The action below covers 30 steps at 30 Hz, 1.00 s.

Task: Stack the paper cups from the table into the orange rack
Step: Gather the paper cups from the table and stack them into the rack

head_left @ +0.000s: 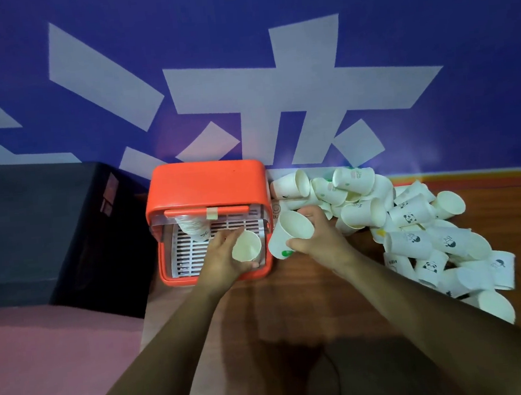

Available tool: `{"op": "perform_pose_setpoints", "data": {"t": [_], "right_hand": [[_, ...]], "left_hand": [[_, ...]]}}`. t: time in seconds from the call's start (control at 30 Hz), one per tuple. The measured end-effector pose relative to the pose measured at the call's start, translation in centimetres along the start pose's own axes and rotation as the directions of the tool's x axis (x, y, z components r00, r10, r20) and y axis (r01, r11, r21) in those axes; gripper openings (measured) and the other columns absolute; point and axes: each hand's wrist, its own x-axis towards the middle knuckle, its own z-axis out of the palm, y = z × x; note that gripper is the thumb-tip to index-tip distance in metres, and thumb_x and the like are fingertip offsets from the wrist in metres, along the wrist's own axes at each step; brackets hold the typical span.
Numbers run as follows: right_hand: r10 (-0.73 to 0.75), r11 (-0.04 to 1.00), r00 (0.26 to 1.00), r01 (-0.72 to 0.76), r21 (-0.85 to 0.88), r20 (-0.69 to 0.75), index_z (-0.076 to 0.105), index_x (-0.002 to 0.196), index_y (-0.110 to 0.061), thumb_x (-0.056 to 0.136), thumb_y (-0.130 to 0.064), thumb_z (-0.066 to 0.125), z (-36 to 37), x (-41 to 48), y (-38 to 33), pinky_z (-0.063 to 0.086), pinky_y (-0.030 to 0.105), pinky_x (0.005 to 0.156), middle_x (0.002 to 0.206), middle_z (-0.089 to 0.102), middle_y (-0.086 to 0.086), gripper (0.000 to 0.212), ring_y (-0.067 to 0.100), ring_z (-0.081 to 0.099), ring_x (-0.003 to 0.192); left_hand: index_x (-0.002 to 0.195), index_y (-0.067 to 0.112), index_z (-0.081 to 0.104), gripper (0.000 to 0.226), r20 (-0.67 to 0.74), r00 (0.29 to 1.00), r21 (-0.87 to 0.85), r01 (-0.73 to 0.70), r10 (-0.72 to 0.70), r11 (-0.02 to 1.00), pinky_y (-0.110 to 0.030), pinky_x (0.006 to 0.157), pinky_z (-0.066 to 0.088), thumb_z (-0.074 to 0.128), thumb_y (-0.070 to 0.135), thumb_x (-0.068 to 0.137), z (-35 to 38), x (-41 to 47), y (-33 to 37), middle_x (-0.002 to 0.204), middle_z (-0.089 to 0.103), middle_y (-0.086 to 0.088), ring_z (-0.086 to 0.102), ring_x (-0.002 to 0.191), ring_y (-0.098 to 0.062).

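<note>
here a wooden tabletop point(294, 307) meets a blue lettered wall point(442, 17); left hand point(222, 263) grips a paper cup point(247, 245) over the orange rack point(204, 183), right hand point(319, 239) grips a second cup point(290, 231) beside the cup pile point(413, 225).

A rack point(205, 186) is sitting at frame centre on the counter point(308, 287); a pile of cups point(413, 225) is lying to its right, a box point(44, 228) at left.

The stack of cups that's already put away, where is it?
In the head view, the stack of cups sits at the back left of the orange rack, just beyond the left hand.
</note>
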Motion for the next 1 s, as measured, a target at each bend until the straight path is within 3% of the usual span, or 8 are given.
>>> {"op": "perform_pose_setpoints", "data": {"t": [0.17,0.23,0.3,0.37,0.5,0.63,0.83,1.0], "right_hand": [[-0.081,0.997,0.994,0.082,-0.01,0.071,0.045,0.123,-0.023,0.069,-0.02,0.085,1.6,0.3,-0.6,0.049,0.029,0.09,0.119,0.056,-0.002,0.068,0.015,0.057,0.108],[-0.123,0.992,0.989,0.124,-0.003,0.085,0.044,0.122,-0.025,0.07,-0.017,0.085,2.1,0.3,-1.0,0.048,0.023,0.086,0.119,0.055,-0.003,0.067,0.015,0.056,0.108],[-0.163,0.986,0.981,0.164,-0.004,0.104,0.043,0.121,-0.028,0.071,-0.016,0.084,2.4,0.2,-1.4,0.046,0.019,0.083,0.119,0.054,-0.005,0.066,0.012,0.055,0.107],[-0.201,0.979,0.97,0.203,-0.006,0.138,0.044,0.121,-0.031,0.072,-0.018,0.083,3.0,0.2,-1.5,0.047,0.022,0.085,0.12,0.054,-0.007,0.065,0.01,0.054,0.108],[-0.25,0.961,0.953,0.266,-0.076,0.171,0.04,0.125,-0.036,0.07,-0.027,0.083,4.3,0.0,-1.2,0.047,0.029,0.092,0.124,0.05,-0.012,0.07,0.008,0.052,0.112],[-0.357,0.88,0.911,0.402,-0.254,0.205,0.04,0.134,-0.025,0.075,-0.028,0.081,5.7,0.1,-0.8,0.044,0.028,0.096,0.134,0.046,-0.004,0.072,0.013,0.048,0.118],[-0.336,0.834,0.902,0.419,-0.359,0.272,0.037,0.143,-0.021,0.079,-0.033,0.077,7.4,1.2,0.5,0.034,0.024,0.102,0.143,0.045,-0.002,0.077,0.015,0.041,0.131],[-0.284,0.859,0.913,0.378,-0.344,0.294,0.035,0.146,-0.022,0.08,-0.026,0.078,8.0,1.9,1.3,0.029,0.018,0.1,0.148,0.042,-0.004,0.079,0.014,0.039,0.134]], "left_hand": [[0.156,0.024,0.03,0.104,0.165,0.986,-0.064,-0.018,0.028,0.998,-0.01,0.095,0.029,0.09,0.021,0.07,-0.8,0.2,-0.7,0.135,0.045,0.003,0.039,0.126,-0.011],[0.158,0.026,0.023,0.105,0.201,0.979,-0.067,-0.014,0.027,0.998,-0.01,0.099,0.027,0.088,0.02,0.074,-1.7,-0.3,-1.3,0.138,0.039,0.008,0.032,0.129,-0.006],[0.154,0.025,0.034,0.091,0.175,0.984,-0.082,0.004,0.011,0.997,-0.023,0.11,0.03,0.084,0.024,0.078,-2.7,-0.9,-1.7,0.141,0.04,0.008,0.034,0.133,-0.007],[0.142,0.025,0.05,0.065,0.093,0.996,-0.134,0.013,-0.001,0.991,-0.032,0.112,0.037,0.079,0.027,0.085,-3.5,-1.6,-1.8,0.137,0.048,0.009,0.043,0.13,-0.006],[0.124,0.032,0.061,0.032,-0.015,0.999,-0.343,0.042,-0.05,0.939,-0.018,0.095,0.044,0.07,0.029,0.092,-4.7,-2.7,-0.1,0.123,0.061,0.018,0.056,0.114,0.004],[0.132,0.033,0.06,0.047,0.031,0.999,-0.419,0.03,-0.018,0.908,-0.013,0.089,0.046,0.075,0.033,0.087,-4.8,-2.4,0.5,0.124,0.063,0.015,0.057,0.115,-0.001],[0.131,0.032,0.063,0.049,0.105,0.994,-0.347,0.037,-0.001,0.937,-0.036,0.097,0.053,0.078,0.023,0.086,-3.5,-1.5,-1.1,0.127,0.063,0.013,0.06,0.115,-0.007],[0.13,0.032,0.061,0.05,0.069,0.997,-0.248,-0.015,0.033,0.969,-0.025,0.096,0.049,0.077,0.016,0.086,-2.8,-1.0,-2.0,0.118,0.057,0.014,0.055,0.112,0.001]]}}
